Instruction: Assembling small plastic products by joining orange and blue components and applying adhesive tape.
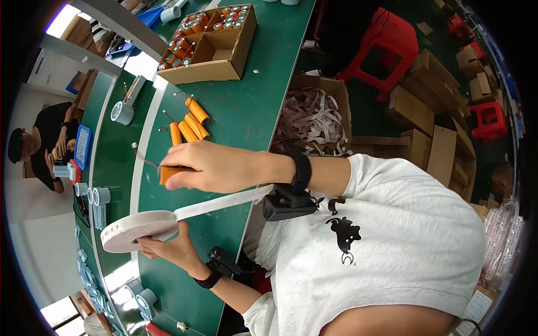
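My right hand (204, 166) is closed around an orange cylindrical battery pack (166, 175), from which a thin wire with a small white connector (134, 145) sticks out. Below it in the picture, my left hand (174, 246) grips a big roll of white tape (137, 228) by its side and core. A strip of white tape (224, 204) runs from the roll, passing under my right forearm, toward my body; its far end is hidden near the wrist device. Several more orange battery packs (193, 120) with wires lie on the green table just beyond my right hand.
A divided cardboard box (241, 56) with battery packs stands on the green table (269, 50). Beside the table, a carton holds tangled white strips (311, 117). Red stools (386, 50) and cardboard boxes (412, 109) occupy the floor. A co-worker (47, 134) sits across the bench.
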`<move>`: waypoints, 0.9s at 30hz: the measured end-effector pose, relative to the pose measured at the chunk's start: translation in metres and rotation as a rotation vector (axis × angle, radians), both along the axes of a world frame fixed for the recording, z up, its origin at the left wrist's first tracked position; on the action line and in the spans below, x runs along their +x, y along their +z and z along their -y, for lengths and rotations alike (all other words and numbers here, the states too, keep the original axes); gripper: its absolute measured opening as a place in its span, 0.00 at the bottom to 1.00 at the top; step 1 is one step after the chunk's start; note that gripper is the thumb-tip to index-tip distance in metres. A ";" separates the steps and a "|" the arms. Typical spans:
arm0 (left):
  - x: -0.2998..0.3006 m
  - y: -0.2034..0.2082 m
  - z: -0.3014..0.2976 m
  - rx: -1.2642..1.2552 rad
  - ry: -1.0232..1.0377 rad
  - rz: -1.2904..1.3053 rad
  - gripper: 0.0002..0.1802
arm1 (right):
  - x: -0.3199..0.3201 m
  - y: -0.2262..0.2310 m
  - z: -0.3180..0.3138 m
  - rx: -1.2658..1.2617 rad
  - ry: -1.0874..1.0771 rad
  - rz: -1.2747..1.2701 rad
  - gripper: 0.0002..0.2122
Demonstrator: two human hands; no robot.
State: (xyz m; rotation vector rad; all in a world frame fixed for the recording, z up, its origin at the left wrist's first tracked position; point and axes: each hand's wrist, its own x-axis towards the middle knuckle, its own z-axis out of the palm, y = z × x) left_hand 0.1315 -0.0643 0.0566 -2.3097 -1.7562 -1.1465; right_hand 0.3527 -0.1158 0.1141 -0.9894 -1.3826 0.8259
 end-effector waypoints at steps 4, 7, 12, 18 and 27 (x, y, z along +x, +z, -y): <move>0.008 -0.004 0.006 0.076 -0.130 -0.083 0.47 | -0.024 0.007 -0.023 0.162 -0.021 0.054 0.11; 0.005 -0.006 0.008 0.102 -0.168 -0.179 0.47 | -0.041 -0.003 -0.034 0.214 -0.016 0.158 0.11; 0.000 -0.004 0.014 0.018 -0.127 -0.196 0.50 | -0.041 0.000 -0.036 0.164 -0.056 0.300 0.10; 0.009 0.003 0.025 -0.228 0.128 -0.091 0.45 | -0.035 0.000 -0.055 -0.028 -0.100 -0.154 0.10; 0.024 0.015 0.049 -0.260 0.042 -0.229 0.43 | -0.070 -0.025 -0.089 -0.366 0.077 -0.867 0.09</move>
